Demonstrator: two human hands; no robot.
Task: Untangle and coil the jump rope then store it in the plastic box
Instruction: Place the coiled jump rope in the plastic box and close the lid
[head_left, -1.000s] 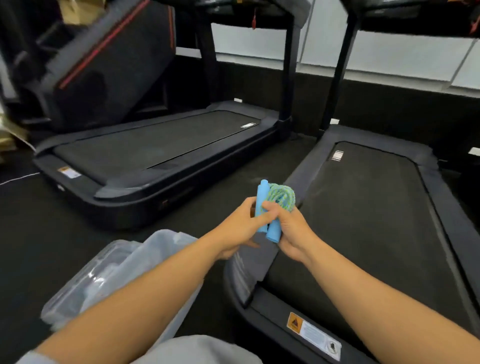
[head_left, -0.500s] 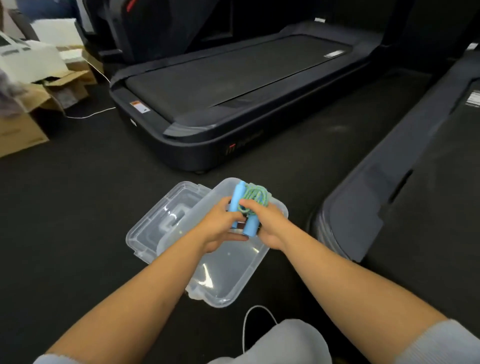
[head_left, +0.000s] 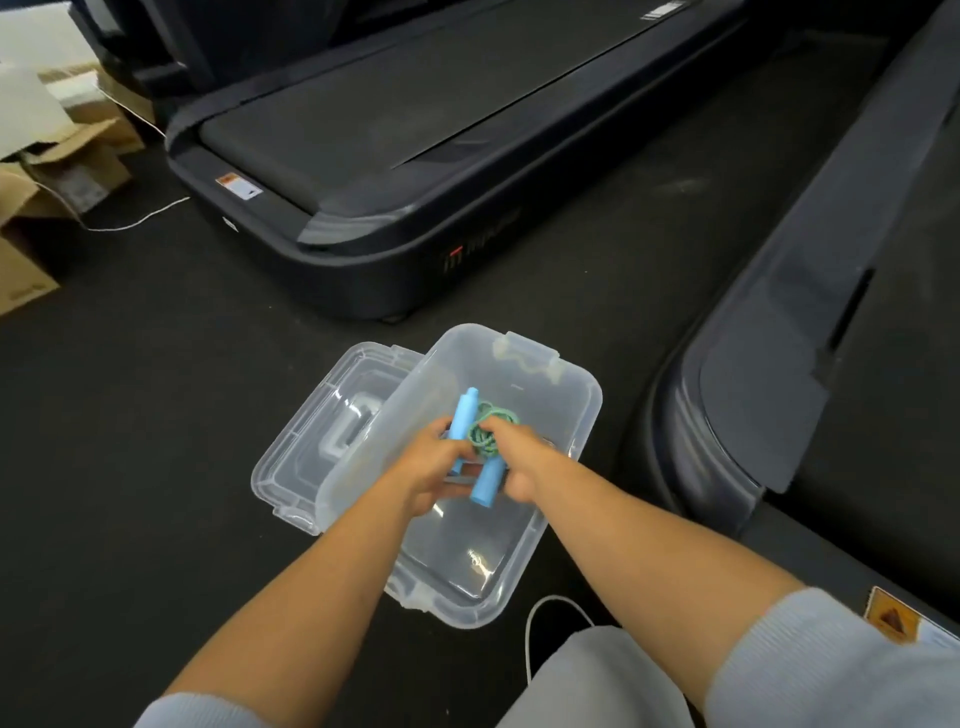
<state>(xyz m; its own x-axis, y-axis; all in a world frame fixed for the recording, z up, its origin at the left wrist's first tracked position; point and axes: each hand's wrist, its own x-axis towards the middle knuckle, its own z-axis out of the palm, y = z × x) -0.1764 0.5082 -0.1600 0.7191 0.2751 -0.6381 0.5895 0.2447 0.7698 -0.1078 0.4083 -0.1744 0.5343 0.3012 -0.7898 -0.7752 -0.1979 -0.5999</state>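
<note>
Both hands, left (head_left: 434, 470) and right (head_left: 511, 462), fingers curled round coiled jump rope (head_left: 480, 441), over the open plastic box (head_left: 582, 415). Risk: loose release, coil springing apart, handle catching rim at 12 o'clock.

My forearms are bare, with both pale grey-blue sleeves pushed up near the elbows: left sleeve (head_left: 202, 709), right sleeve (head_left: 831, 660). Soft knit-looking fabric. Light grey trousers (head_left: 597, 686) cover my knee at the bottom edge. No rings on my left hand (head_left: 434, 467) or right hand (head_left: 511, 460).
</note>
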